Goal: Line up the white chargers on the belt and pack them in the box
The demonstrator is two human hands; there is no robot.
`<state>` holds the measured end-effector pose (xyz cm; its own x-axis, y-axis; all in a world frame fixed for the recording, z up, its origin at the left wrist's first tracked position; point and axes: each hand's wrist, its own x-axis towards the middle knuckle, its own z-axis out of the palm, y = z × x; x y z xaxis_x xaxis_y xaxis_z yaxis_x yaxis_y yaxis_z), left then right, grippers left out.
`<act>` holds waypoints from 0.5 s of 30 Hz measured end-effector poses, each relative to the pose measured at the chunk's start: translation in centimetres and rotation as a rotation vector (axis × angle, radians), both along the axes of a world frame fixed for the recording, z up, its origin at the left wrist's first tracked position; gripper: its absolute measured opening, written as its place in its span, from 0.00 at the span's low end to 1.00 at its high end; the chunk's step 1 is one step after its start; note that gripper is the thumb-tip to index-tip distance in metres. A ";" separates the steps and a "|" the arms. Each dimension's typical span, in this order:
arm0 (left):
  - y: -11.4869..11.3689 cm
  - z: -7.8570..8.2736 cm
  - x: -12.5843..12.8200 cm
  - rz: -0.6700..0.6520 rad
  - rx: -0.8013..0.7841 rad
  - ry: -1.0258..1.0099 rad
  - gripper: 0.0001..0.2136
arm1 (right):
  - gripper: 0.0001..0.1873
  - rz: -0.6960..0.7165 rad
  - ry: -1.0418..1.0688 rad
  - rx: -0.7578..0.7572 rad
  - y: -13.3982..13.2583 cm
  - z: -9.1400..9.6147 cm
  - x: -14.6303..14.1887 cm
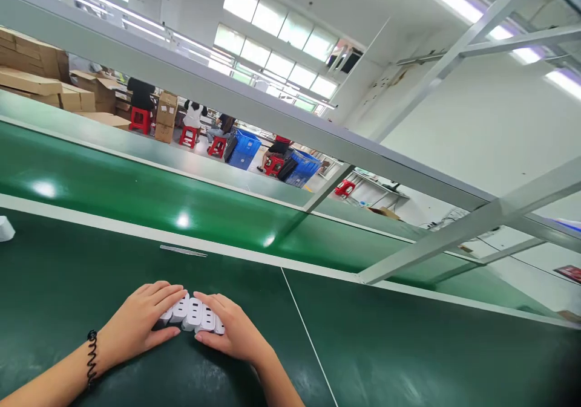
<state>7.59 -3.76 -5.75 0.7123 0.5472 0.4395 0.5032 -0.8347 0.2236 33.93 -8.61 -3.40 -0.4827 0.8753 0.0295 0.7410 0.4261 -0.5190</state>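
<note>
A short row of small white plug-like adapters (193, 312) lies on the dark green work surface (408, 346) near the front. My left hand (138, 321) cups the left end of the row, fingers curved over it. My right hand (231, 328) covers the right end the same way, fingers pressed together. Both hands press the pieces together from the two sides. A black coiled band (92, 358) is on my left wrist.
A shiny green conveyor belt (136, 195) runs past behind the work surface. A white piece (5, 228) lies at the far left edge. Grey metal frame bars (454, 237) cross overhead. Beyond are cardboard boxes (40, 74), red stools, blue crates (245, 148) and seated people.
</note>
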 end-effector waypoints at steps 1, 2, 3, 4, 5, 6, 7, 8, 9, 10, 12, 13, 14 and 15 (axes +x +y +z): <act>0.0 0.1 0.1 -0.002 -0.012 -0.004 0.23 | 0.39 -0.001 -0.001 0.000 0.0 -0.1 0.0; -0.1 0.3 0.1 -0.005 -0.029 -0.008 0.21 | 0.39 -0.001 -0.001 0.002 0.1 -0.2 0.0; -0.1 0.5 0.2 -0.008 -0.046 -0.012 0.20 | 0.39 0.001 0.001 0.004 0.1 -0.2 -0.1; -0.2 0.6 0.2 -0.013 -0.063 -0.016 0.18 | 0.39 0.005 0.003 0.007 0.1 -0.3 -0.1; -0.2 0.8 0.3 -0.016 -0.076 -0.021 0.17 | 0.39 0.008 0.006 0.011 0.1 -0.3 -0.2; -0.3 0.9 0.3 -0.017 -0.088 -0.024 0.17 | 0.39 0.013 0.007 0.015 0.1 -0.3 -0.2; -0.3 1.0 0.3 -0.018 -0.099 -0.027 0.16 | 0.39 0.015 0.008 0.019 0.0 -0.4 -0.3; -0.3 1.1 0.3 -0.018 -0.108 -0.029 0.16 | 0.39 0.015 0.007 0.024 0.0 -0.4 -0.3; -0.4 1.1 0.3 -0.017 -0.115 -0.030 0.16 | 0.39 0.015 0.005 0.030 0.0 -0.4 -0.3; -0.4 1.1 0.2 -0.015 -0.118 -0.031 0.16 | 0.39 0.015 0.003 0.037 0.0 -0.4 -0.3; -0.4 1.1 0.1 -0.008 -0.109 -0.036 0.18 | 0.39 0.014 0.001 0.053 0.1 -0.5 -0.3; -0.3 1.0 0.1 -0.004 -0.095 -0.043 0.19 | 0.39 0.014 0.001 0.063 0.1 -0.5 -0.3; -0.3 0.9 0.0 0.000 -0.077 -0.050 0.21 | 0.40 0.016 -0.001 0.072 0.1 -0.6 -0.3; -0.2 0.8 -0.1 0.000 -0.060 -0.055 0.22 | 0.40 0.017 -0.003 0.081 0.1 -0.7 -0.2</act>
<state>7.53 -4.00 -4.97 0.6878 0.5737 0.4446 0.4890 -0.8190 0.3003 33.70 -8.49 -4.11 -0.4979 0.8616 0.0986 0.7347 0.4794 -0.4800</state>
